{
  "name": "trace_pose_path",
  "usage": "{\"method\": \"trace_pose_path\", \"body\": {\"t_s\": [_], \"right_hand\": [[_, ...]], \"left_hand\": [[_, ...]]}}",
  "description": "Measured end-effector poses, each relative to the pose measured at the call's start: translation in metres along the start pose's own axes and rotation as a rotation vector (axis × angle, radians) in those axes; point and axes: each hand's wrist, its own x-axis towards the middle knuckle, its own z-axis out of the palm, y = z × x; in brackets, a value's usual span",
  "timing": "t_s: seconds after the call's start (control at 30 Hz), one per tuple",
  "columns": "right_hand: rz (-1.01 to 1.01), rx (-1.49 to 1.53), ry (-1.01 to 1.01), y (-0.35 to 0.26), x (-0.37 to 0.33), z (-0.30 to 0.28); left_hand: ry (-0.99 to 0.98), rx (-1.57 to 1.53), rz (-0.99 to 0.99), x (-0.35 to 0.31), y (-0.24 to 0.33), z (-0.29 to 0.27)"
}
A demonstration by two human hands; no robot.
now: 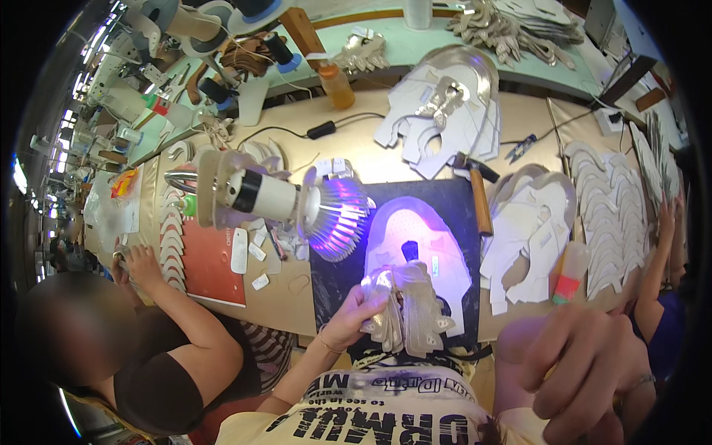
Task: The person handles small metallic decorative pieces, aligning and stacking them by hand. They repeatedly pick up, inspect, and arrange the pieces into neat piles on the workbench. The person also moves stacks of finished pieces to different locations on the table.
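Note:
My left hand (361, 310) is closed on a bundle of shiny pale-gold leather-like pieces (423, 322) with scalloped ends, held just in front of my shirt. Large and close at the lower right is my right hand (582, 367), its fingers curled; what they hold, if anything, is hidden. Beyond the bundle, a white horseshoe-shaped shoe upper (415, 222) lies on a black mat (337, 285), lit violet. A lamp with a finned metal head (334, 222) shines on it from the left. The bundle covers part of the upper's lower middle.
A hammer (480, 196) lies at the mat's right edge, by stacked uppers (530, 230). More uppers (445, 111) lie behind. A bottle (571, 271), curved pieces (608, 215) and snips (522, 148) are to the right. A co-worker's hand (141, 267) is at left, another person's (667, 219) at right.

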Motion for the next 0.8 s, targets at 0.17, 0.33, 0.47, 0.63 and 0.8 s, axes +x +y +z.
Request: {"method": "trace_pose_path", "body": {"t_s": [0.17, 0.33, 0.47, 0.63, 0.8], "right_hand": [[-0.034, 0.161, 0.195, 0.038, -0.006, -0.053], [0.738, -0.304, 0.84, 0.128, -0.012, -0.179], [1.111, -0.595, 1.166, 0.237, -0.014, -0.289], [1.26, -0.89, 1.251, 0.324, 0.0, -0.361], [1.268, -0.902, 1.239, 0.349, 0.004, -0.366]], "left_hand": [[-0.145, -0.151, -0.021, 0.013, -0.004, -0.033], [-0.188, -0.395, -0.042, 0.028, -0.011, -0.071], [0.002, -0.229, -0.081, 0.03, -0.027, -0.087], [-0.127, -0.201, -0.064, 0.033, -0.028, -0.087], [0.022, -0.382, -0.178, 0.036, -0.015, -0.073]]}}
